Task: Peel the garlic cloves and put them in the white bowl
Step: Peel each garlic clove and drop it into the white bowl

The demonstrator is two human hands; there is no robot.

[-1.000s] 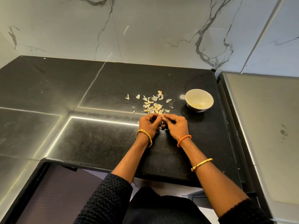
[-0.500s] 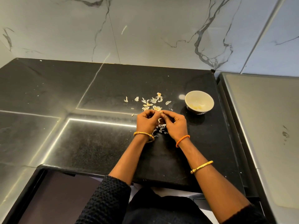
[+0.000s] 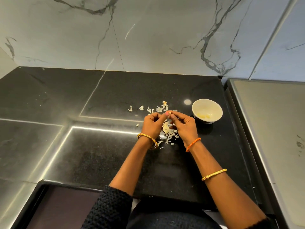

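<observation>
Nearest the person, the left hand (image 3: 152, 124) and right hand (image 3: 184, 125) are meeting over the black counter (image 3: 99, 154), both pinching one small garlic clove (image 3: 169, 112) at their fingertips; its long axis is too small to tell. Loose skins (image 3: 166, 129) are lying beneath and just beyond. Farther off, to the right, the white bowl (image 3: 207, 111) is sitting near the right hand, the closer one for the drop, with peeled cloves (image 3: 203, 115) inside.

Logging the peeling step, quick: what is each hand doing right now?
Left hand: fingers curled, pinching the garlic clove at its fingertips.
Right hand: fingers curled, pinching the same clove from the other side.
</observation>
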